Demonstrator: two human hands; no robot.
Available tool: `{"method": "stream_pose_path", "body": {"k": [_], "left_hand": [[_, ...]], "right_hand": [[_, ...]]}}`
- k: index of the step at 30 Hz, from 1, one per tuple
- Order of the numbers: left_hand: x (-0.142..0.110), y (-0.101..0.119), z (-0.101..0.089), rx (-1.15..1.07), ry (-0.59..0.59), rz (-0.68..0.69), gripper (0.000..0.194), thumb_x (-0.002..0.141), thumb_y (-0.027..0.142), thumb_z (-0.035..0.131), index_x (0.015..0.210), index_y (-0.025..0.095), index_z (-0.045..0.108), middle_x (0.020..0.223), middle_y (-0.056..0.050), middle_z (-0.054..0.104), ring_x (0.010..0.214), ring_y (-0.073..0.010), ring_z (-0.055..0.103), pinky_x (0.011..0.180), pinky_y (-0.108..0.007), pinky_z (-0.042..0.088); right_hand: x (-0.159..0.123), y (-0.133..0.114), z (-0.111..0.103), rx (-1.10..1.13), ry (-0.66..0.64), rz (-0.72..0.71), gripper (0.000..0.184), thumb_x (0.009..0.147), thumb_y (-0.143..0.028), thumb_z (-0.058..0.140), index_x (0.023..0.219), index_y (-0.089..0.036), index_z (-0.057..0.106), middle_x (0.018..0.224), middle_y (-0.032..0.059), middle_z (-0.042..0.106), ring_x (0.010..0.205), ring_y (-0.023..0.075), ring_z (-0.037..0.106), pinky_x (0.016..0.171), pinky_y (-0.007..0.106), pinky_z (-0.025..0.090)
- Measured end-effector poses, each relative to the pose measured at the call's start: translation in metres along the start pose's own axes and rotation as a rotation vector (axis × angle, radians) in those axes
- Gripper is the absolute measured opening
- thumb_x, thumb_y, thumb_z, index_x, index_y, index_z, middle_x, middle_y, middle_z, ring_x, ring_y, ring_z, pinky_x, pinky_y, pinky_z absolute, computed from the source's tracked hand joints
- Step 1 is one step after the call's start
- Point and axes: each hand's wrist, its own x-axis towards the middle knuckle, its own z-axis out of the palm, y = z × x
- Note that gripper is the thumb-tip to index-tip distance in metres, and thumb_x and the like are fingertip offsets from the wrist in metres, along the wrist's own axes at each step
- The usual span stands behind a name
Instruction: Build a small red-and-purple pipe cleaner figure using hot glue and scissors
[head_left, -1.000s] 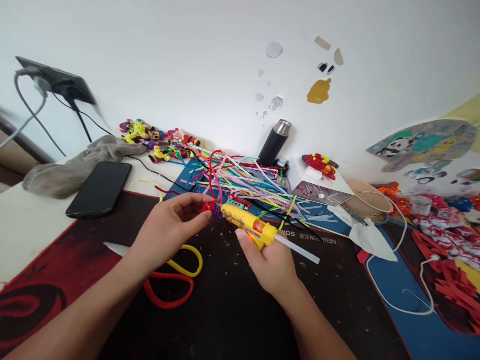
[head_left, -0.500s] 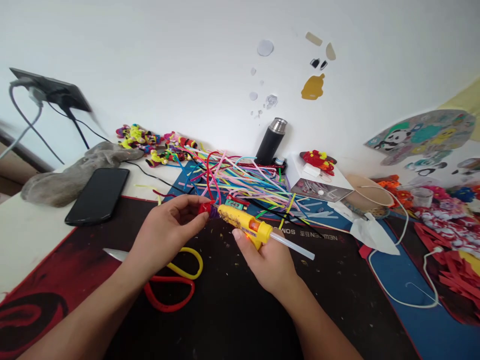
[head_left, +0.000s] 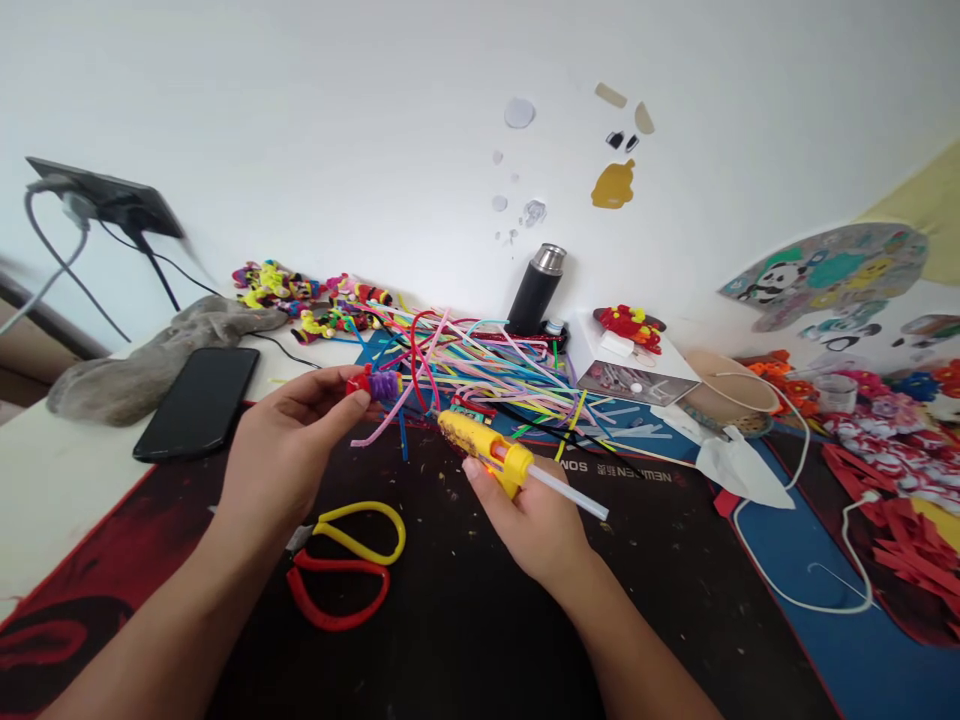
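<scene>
Two bare hands, one yellow hot-glue gun (head_left: 480, 437), one red-and-purple pipe-cleaner piece (head_left: 385, 387).
Left hand (head_left: 281, 440), left of centre: thumb and fingers pinched on the piece's red end, purple coil pointing right; right hand (head_left: 541, 525), centre: wrapped round the gun's grip, nozzle toward upper left and apart from the piece, translucent glue stick (head_left: 570, 492) projecting at rear; scissors (head_left: 341, 566), red and yellow handles, lower left of centre on black desk mat (head_left: 465, 620); loose pipe cleaners (head_left: 487, 368), heaped mid-frame; smartphone (head_left: 196, 405), dark-screened, left; black vacuum flask (head_left: 532, 297), above the heap.
</scene>
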Motion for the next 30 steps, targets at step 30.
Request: {"method": "stream_pose_path", "body": {"k": [30], "left_hand": [[0.004,-0.023,0.006,-0.009,-0.185,-0.025,0.041,0.074,0.045,0.096,0.105,0.02,0.084,0.102,-0.005,0.084,0.083,-0.021,0.075,0.082,-0.032,0.062]], "right_hand": [[0.002,-0.007,0.006,-0.371,-0.594,-0.003,0.031,0.094,-0.043,0.087,0.114,-0.022,0.078,0.108,0.0065,0.08,0.103,0.0283,0.076,0.083,0.035,0.049]]}}
